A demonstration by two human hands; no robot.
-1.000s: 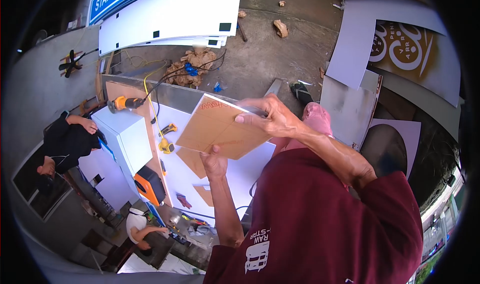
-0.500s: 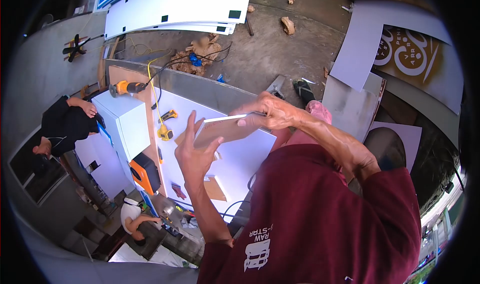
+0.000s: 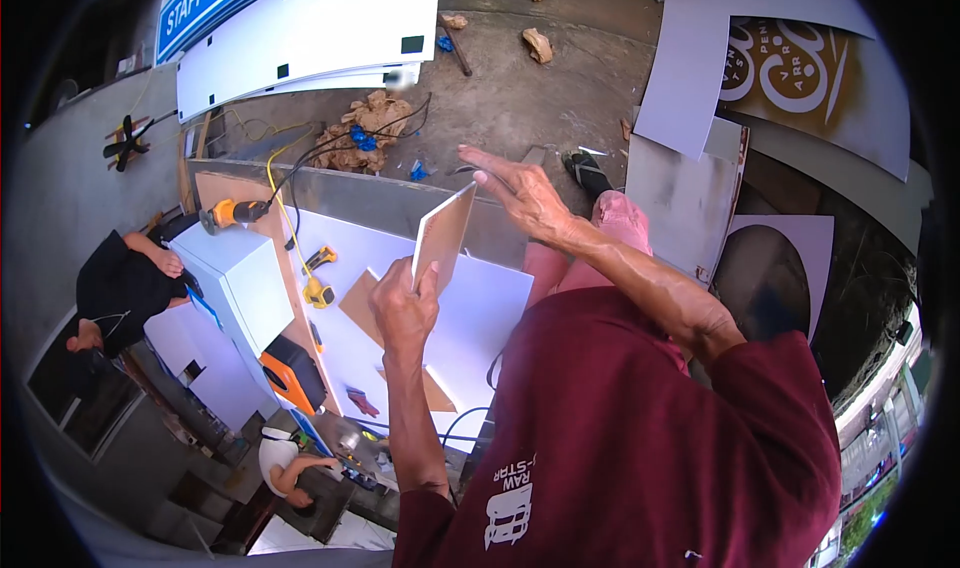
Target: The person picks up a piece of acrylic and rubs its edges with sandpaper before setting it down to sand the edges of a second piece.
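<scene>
My left hand (image 3: 404, 306) grips the lower end of a small flat panel (image 3: 447, 230), thumb on its brown face and fingers behind. The panel stands tilted upright, with a pale edge and faint reddish print. My right hand (image 3: 525, 196) is at the panel's top corner, fingers stretched forward and thumb tip close to the edge. A small dark sliver shows between that thumb and the fingers; I cannot tell what it is. Below lies a white work surface (image 3: 480, 303) with a brown panel piece (image 3: 362, 306) and another brown piece (image 3: 432, 393) on it.
A yellow power tool (image 3: 318, 290) lies on the white surface, and another corded one (image 3: 235, 213) sits at its far left corner. An orange-black case (image 3: 290, 376) stands by a white box (image 3: 240, 268). Two people (image 3: 125, 278) are at the left. Large white signboards (image 3: 320, 38) lie beyond.
The panel has turned from nearly level to upright. My left hand has closed round its lower end, while my right hand has moved up to the top corner, its fingers straighter.
</scene>
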